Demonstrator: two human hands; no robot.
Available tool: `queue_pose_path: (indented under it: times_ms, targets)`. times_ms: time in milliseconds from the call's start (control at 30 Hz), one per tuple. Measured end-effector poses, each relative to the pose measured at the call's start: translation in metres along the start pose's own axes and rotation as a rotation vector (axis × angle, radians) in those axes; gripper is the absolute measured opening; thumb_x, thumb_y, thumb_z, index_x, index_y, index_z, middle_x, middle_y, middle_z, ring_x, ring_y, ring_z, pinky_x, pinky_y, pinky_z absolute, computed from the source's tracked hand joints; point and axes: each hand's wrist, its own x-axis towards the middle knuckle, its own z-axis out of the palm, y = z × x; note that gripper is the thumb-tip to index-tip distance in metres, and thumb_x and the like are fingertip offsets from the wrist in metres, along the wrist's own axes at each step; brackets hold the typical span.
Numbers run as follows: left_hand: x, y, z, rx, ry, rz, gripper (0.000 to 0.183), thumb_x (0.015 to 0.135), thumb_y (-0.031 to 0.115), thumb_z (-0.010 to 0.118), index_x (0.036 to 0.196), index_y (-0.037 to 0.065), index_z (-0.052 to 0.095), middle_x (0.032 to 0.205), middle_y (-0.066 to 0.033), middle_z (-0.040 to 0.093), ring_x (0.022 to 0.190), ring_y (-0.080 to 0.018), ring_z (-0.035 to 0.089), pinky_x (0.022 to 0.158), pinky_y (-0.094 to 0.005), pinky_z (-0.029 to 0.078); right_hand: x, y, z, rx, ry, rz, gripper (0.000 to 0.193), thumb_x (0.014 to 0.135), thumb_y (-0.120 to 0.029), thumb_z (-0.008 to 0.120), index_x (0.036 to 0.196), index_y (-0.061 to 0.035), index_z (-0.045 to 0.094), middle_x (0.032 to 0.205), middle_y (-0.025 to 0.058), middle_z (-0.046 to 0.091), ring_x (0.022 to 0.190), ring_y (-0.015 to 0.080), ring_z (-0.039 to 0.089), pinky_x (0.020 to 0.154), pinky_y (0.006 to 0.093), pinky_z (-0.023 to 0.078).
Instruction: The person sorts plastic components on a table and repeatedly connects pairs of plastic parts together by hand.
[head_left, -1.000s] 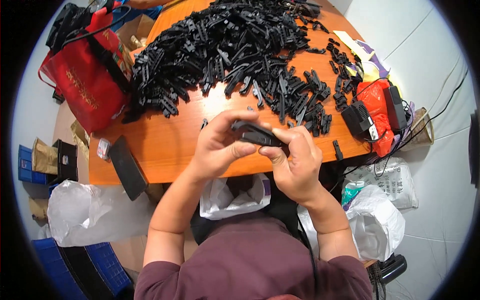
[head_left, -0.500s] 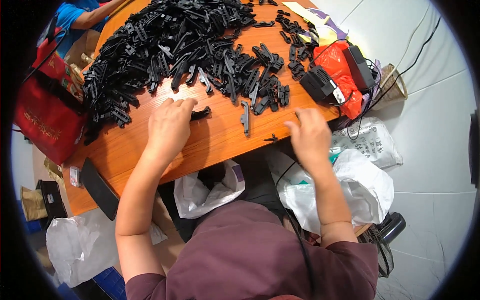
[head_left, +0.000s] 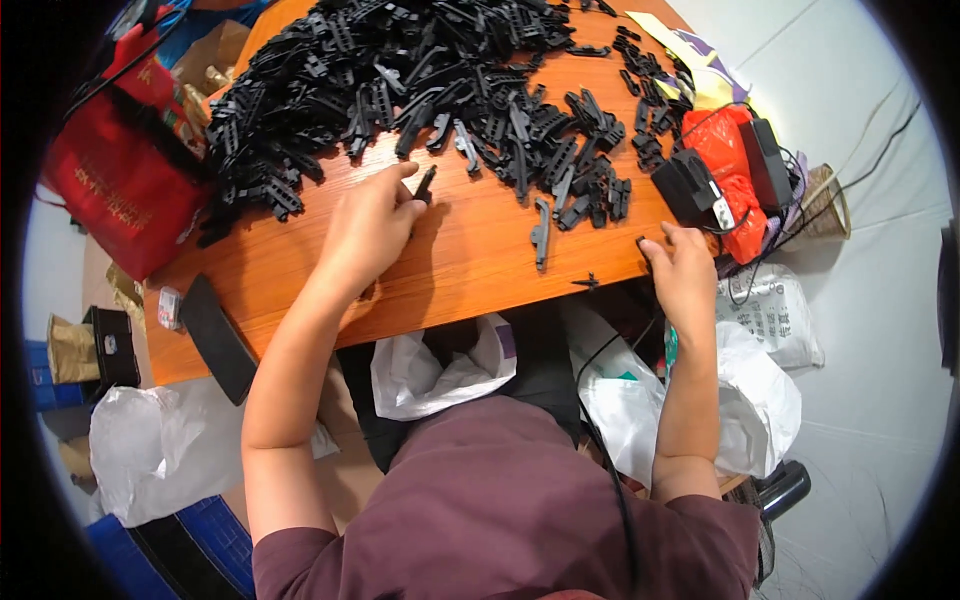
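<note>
My left hand (head_left: 368,222) is closed on a slim black plastic part (head_left: 427,184), which tilts upward from between thumb and fingers just above the wooden table. Near the table's right front edge, my right hand (head_left: 686,276) pinches a small black plastic piece (head_left: 642,242) at its fingertips. Between the hands, a single long dark grey plastic part (head_left: 541,236) lies on the table. A tiny black pronged piece (head_left: 587,282) rests close to the front edge. Beyond both hands spreads a big heap of black plastic parts (head_left: 330,100).
A red bag (head_left: 118,195) stands at the left, with a black flat object (head_left: 218,338) below it. Black power adapters (head_left: 686,187) and a red plastic bag (head_left: 728,170) sit at the right edge. White sacks (head_left: 440,378) hang below the table's front.
The whole view has shifted, so the table appears farther right and higher. The black part in my left hand has swung from nearly level to upright. My right hand's fingers have turned inward.
</note>
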Motion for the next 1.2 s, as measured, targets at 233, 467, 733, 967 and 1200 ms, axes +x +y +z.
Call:
queue_pose_path:
  times_ms: [233,467,733,967,1200]
  targets:
    - [0.0,0.01,-0.007,-0.693,-0.332,-0.24,0.02,0.087,0.01,0.059,0.103,-0.002,0.059,0.081,-0.0038,0.062,0.07,-0.0103,0.061,0.062,-0.0245,0.051,0.011,0.004,0.011,0.012,-0.141,-0.101,0.025,0.076,-0.012,0.066,0.097,0.0,0.059,0.091,0.0169,0.061,0.078,0.0302,0.062,0.065,0.0381,0.049]
    - [-0.007,0.029,-0.009,-0.968,-0.504,-0.184,0.023,0.087,0.015,0.061,0.104,0.0,0.06,0.089,-0.0036,0.065,0.07,-0.0095,0.061,0.062,-0.0219,0.048,-0.014,-0.085,0.012,1.491,-0.523,0.005,0.019,0.082,-0.002,0.064,0.098,-0.0026,0.053,0.079,0.0078,0.064,0.064,0.0121,0.063,0.056,0.0224,0.052]
    - [-0.025,0.049,-0.018,-0.537,-0.29,0.144,0.025,0.086,0.01,0.06,0.109,-0.001,0.062,0.085,-0.0096,0.067,0.073,-0.0104,0.061,0.066,-0.0237,0.048,-0.022,-0.108,0.031,1.461,-0.297,-0.237,0.016,0.081,0.004,0.064,0.093,0.0014,0.054,0.081,0.0111,0.064,0.075,0.0151,0.065,0.067,0.0255,0.054]
    - [-0.036,0.048,-0.007,-0.195,0.088,0.613,0.047,0.064,0.007,0.076,0.107,-0.001,0.059,0.075,-0.0103,0.058,0.066,-0.0243,0.056,0.058,-0.0321,0.045,-0.025,-0.102,0.038,1.41,-0.181,-0.404,0.024,0.077,0.002,0.069,0.094,0.0026,0.052,0.093,0.0112,0.06,0.083,0.0159,0.064,0.07,0.026,0.054]
    - [-0.038,0.041,-0.008,-0.19,0.037,0.66,0.043,0.063,0.003,0.073,0.104,-0.001,0.06,0.071,-0.0101,0.058,0.061,-0.0246,0.054,0.055,-0.0336,0.044,-0.021,-0.098,0.026,0.992,-0.224,-0.485,0.048,0.065,-0.007,0.08,0.106,0.0018,0.056,0.097,0.0116,0.059,0.084,0.017,0.063,0.067,0.0266,0.053]
